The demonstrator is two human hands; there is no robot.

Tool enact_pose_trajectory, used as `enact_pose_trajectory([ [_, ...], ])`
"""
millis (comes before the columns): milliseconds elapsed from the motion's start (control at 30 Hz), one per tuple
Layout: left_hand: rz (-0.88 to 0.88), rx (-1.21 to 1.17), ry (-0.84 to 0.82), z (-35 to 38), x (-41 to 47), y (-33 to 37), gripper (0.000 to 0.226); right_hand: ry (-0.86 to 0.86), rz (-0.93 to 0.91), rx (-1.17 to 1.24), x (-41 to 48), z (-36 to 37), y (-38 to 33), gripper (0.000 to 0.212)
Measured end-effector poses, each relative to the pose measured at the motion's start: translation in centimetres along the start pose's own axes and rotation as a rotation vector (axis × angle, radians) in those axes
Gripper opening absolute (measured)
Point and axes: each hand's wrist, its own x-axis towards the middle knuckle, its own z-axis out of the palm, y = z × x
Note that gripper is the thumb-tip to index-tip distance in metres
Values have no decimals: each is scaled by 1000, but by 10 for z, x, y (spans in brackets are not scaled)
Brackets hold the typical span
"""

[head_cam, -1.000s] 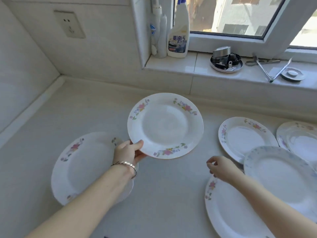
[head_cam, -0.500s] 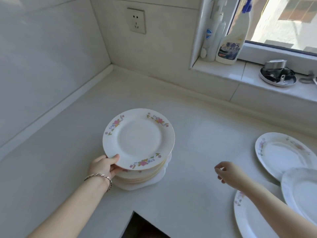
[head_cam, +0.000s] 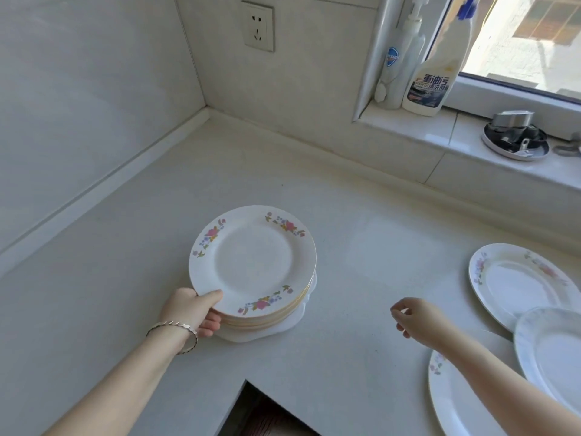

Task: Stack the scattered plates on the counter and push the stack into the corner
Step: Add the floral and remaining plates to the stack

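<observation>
counter [head_cam: 361, 247]: pale, lay under both hands
plate stack [head_cam: 251, 262]: floral plate on top, at left hand's fingertips, well left of right hand
loose plates [head_cam: 518, 284]: three, overlapping, just right of right hand
left hand [head_cam: 191, 309]: gripped stack's top rim, thumb over, fingers under
right hand [head_cam: 421, 322]: relaxed, loosely curled, held nothing

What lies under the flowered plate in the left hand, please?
Beneath the flowered plate lie several gold-rimmed plates, with a white wavy-edged dish at the bottom. Only their edges show; their faces and count are hidden.
</observation>
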Motion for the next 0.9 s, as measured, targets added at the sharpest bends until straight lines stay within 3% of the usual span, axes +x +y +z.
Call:
enact_pose_trajectory([
  [200, 46, 301, 57, 0, -4, 3, 28, -29, -15, -39, 0, 1, -1, 11],
  [300, 87, 536, 109, 1, -9, 4, 40, -38, -24, -49, 0, 3, 0, 11],
  [400, 211, 930, 271, 5, -16, 6, 48, -45, -35, -72, 0, 5, 2, 12],
  [500, 473, 1069, 339, 20, -25, 15, 29, -47, -35, -69, -1, 9, 4, 12],
  [633, 742, 838, 36, 74, -47, 31, 43, 2, -15, -18, -4, 13, 13, 12],
  [733, 908, 859, -145, 129, -66, 46, 42, 15, 44, 55, -16, 10, 33, 16],
  [900, 834, 939, -383, 220, -75, 61, 38, 124, 149, 149, -49, -17, 95, 16],
])
